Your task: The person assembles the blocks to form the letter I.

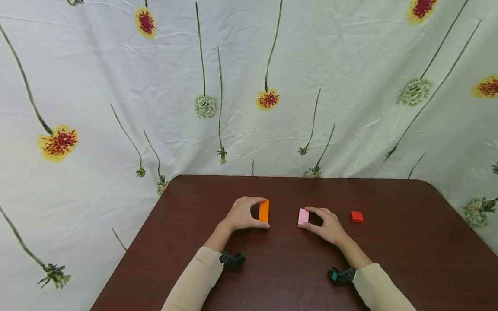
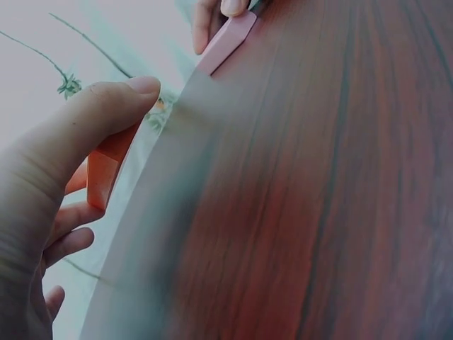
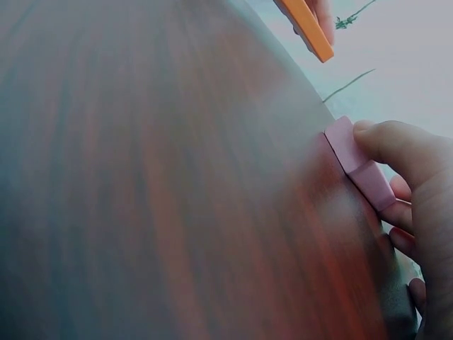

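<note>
Between thumb and fingertips, my left hand (image 1: 243, 214) pinches an orange rectangular block (image 1: 263, 211) by its two ends. The left wrist view shows the same orange block (image 2: 106, 170) under the thumb, with the other fingers behind it. My right hand (image 1: 328, 225) pinches a pink block (image 1: 303, 217), thumb at its near end and a finger at its far end. In the right wrist view the pink block (image 3: 357, 163) lies close against the tabletop. The two blocks stand apart, with a strip of bare table between them.
A small red block (image 1: 356, 217) lies on the dark brown table (image 1: 272, 276), to the right of my right hand. Behind the table's far edge hangs a white cloth (image 1: 241, 129) printed with flowers. Both wrists wear dark bands.
</note>
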The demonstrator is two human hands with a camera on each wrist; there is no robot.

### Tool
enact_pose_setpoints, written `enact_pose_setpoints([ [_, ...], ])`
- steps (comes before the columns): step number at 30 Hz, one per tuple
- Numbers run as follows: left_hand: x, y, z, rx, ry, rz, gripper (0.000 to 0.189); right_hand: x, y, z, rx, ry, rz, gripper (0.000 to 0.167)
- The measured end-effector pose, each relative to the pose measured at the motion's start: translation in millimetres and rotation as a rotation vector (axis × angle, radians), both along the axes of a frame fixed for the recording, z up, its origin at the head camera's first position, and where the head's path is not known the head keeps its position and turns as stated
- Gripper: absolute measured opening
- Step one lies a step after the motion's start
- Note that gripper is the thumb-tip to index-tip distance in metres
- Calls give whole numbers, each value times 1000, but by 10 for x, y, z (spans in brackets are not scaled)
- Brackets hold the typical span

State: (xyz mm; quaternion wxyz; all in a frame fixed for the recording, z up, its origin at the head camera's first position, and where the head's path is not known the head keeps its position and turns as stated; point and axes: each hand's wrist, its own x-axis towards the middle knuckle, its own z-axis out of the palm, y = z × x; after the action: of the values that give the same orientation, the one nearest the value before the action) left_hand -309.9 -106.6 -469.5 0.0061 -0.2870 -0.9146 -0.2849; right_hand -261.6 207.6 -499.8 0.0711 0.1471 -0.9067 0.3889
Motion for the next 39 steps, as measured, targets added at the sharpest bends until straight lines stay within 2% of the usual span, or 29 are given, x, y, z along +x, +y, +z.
enact_pose_setpoints([
  [9,27,139,-9,-22,24,-8,82,-1,0,-15,2,4,-5,59],
  [21,60,264,-21,-44,20,-13,82,-4,-3,-6,11,-13,-12,60],
  [39,101,478,-93,-72,64,-11,83,-4,-6,-9,14,-16,-16,61],
])
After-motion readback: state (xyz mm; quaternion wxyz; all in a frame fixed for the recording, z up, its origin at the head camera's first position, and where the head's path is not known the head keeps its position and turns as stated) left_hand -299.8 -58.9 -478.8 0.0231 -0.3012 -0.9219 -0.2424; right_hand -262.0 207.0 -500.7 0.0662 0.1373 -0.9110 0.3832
